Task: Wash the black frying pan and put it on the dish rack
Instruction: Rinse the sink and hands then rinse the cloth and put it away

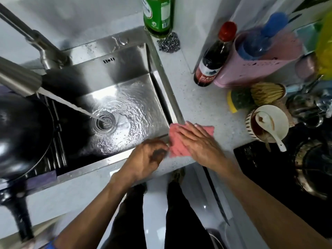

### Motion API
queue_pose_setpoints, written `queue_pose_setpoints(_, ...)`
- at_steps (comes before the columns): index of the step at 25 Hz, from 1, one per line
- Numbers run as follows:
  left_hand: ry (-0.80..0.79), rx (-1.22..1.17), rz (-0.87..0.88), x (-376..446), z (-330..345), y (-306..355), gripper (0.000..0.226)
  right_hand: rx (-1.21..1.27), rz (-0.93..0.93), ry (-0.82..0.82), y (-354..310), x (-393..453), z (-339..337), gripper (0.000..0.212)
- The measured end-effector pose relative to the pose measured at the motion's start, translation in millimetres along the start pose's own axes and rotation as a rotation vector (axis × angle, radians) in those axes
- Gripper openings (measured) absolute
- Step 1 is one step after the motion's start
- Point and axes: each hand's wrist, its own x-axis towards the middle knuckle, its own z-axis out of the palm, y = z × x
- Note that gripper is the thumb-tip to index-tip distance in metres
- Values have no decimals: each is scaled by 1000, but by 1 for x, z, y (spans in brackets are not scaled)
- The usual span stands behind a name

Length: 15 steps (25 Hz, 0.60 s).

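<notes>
The black frying pan [19, 137] rests at the left on a dark rack [58, 141] laid across the steel sink [125, 76]; its handle [20, 214] points toward me. A pink cloth [175, 141] lies on the counter at the sink's front right corner. My right hand [199, 142] lies flat on the cloth with fingers spread. My left hand [149, 157] pinches the cloth's left edge. The faucet [19, 79] runs, and the stream lands on the drain [104, 123].
A green bottle [158, 13] and steel scourer [168, 44] stand behind the sink. To the right are a dark sauce bottle [213, 58], pink holder [251, 67], sponge [239, 99], bowl with spoon [267, 123] and black cooktop [280, 169].
</notes>
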Motion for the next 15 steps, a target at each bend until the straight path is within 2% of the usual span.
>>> queue_pose_setpoints(1, 8, -19, -25, -3, -1, -4, 21, 12, 139, 0, -20, 5, 11, 72)
queue_pose_setpoints(3, 120, -95, -134, -9, -5, -11, 24, 127, 398, 74, -78, 17, 28, 63)
queue_pose_setpoints(5, 214, -192, -266, -17, -9, -12, 32, 250, 458, 78, -123, 22, 35, 62)
queue_pose_setpoints(7, 242, -209, -316, -29, -16, -12, 30, 286, 476, 19, -114, 20, 27, 68)
queue_pose_setpoints(9, 269, -180, -358, -50, -24, -23, 30, 148, 489, -17, -79, 11, 22, 71)
queue_pose_setpoints(11, 327, -151, -418, -74, -29, -41, 29, 10, 356, 3, -50, 2, 21, 68)
queue_pose_setpoints(13, 419, -191, -484, -99, -27, -52, 32, 33, 171, 22, -62, -1, 29, 69)
queue_pose_setpoints(15, 482, -266, -498, -114, -23, -51, 30, 51, 160, -2, -119, 10, 40, 64)
